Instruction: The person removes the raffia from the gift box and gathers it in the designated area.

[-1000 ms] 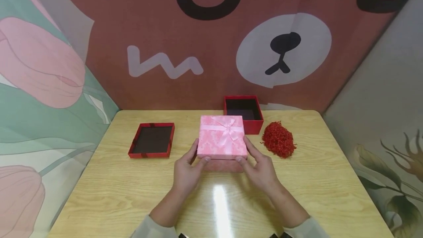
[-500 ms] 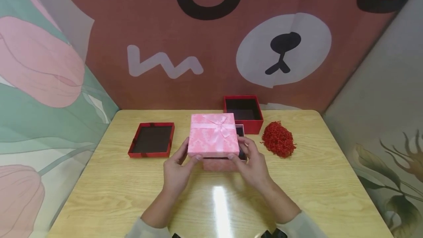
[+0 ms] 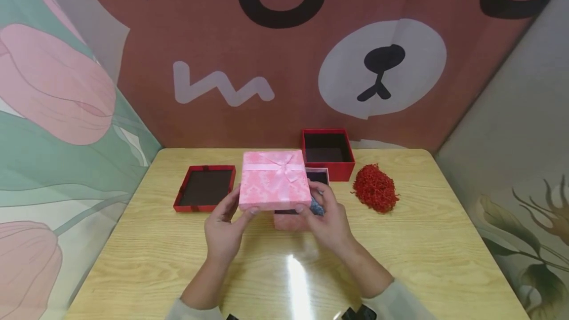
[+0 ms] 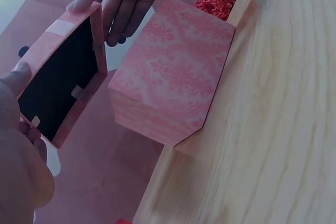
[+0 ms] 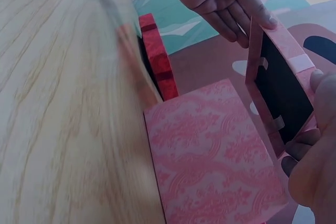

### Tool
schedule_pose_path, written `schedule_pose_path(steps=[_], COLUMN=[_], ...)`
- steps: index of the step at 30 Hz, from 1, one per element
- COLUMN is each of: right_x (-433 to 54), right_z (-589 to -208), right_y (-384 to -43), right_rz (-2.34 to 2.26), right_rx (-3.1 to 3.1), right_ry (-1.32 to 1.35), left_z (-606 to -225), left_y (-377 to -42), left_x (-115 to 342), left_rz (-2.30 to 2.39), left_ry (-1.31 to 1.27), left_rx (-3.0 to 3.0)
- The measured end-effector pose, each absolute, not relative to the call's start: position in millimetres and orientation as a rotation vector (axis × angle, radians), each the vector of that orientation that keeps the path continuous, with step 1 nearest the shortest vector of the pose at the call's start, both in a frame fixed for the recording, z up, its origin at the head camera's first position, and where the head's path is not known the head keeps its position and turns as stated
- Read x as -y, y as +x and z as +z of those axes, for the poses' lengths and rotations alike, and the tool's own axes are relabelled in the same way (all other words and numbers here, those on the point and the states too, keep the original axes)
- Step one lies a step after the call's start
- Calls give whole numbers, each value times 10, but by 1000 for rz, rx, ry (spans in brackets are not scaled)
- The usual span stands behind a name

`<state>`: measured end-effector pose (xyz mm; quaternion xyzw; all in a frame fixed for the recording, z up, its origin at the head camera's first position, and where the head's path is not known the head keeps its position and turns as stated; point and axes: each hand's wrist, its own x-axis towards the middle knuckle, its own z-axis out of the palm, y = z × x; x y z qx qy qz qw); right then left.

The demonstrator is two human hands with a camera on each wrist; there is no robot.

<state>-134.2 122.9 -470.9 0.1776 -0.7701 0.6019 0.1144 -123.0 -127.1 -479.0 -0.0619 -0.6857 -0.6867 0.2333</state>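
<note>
A pink patterned box lid (image 3: 273,184) with a ribbon bow is held in the air between both hands. My left hand (image 3: 224,228) grips its left side, thumb on the near edge. The right hand (image 3: 329,219) pinches its right near corner the same way. Below it, on the table, stands the matching pink box (image 4: 173,66), partly covered by the lid in the head view. Something bluish-grey (image 3: 317,207) shows inside the box beside the right hand; its kind cannot be told. Both wrist views show the lid's black underside (image 5: 283,93), raised clear of the box.
A red box (image 3: 331,169) with a dark inside stands at the back, right behind the pink box. Its red lid (image 3: 204,189) lies upturned at the left. Red shredded paper (image 3: 377,188) is heaped at the right on the wooden table (image 3: 146,260).
Both hands have lifted the pink lid off the box and carried it to the left. The box's opening and the bluish-grey thing inside have come into sight.
</note>
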Motion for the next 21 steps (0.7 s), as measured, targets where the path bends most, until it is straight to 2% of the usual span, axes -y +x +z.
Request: schedule_pose_path(steps=[7, 21], right_x=[-1114, -848], right_z=[-4656, -4621], right_y=[-1328, -1286], right_rz=[1777, 2088], right_rx=[2270, 2148], right_ry=[600, 776], left_z=[-4738, -4681], left_y=[-1198, -1139], left_x=[1414, 1690], left_rz=[-1833, -1838], left_ry=[-112, -58], left_rx=[1875, 1813])
